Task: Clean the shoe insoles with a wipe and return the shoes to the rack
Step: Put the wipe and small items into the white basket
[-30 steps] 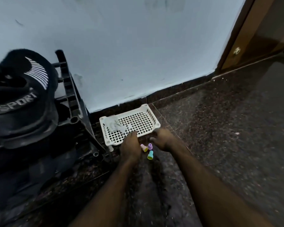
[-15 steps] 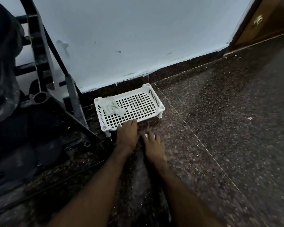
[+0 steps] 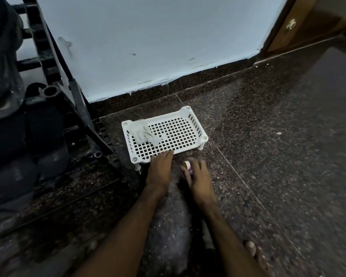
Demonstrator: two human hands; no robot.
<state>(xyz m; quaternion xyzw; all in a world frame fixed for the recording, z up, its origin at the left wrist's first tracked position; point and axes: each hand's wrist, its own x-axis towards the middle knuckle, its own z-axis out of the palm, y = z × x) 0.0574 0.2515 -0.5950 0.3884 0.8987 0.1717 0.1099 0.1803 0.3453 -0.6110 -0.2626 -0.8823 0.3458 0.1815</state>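
A white perforated plastic tray [image 3: 190, 124] stands on short legs on the dark stone floor near the wall. A crumpled white wipe [image 3: 143, 132] lies in its left part. My left hand [image 3: 160, 170] rests on the tray's near edge, fingertips touching the rim. Just right of it, my right hand [image 3: 198, 176] grips small pastel caps [image 3: 188, 166], pink and lilac, against the floor. The black shoe rack [image 3: 54, 76] stands at the left with dark shoes [image 3: 2, 62] on it.
The pale wall with a dark skirting runs behind the tray. A brown wooden door [image 3: 312, 23] is at the top right. Bare speckled floor stretches to the right. My toes [image 3: 252, 248] show at the bottom right.
The view has swung right and closer to the tray. The small coloured caps that lay loose on the floor are now gathered under my right hand. My left hand stayed at the tray's edge.
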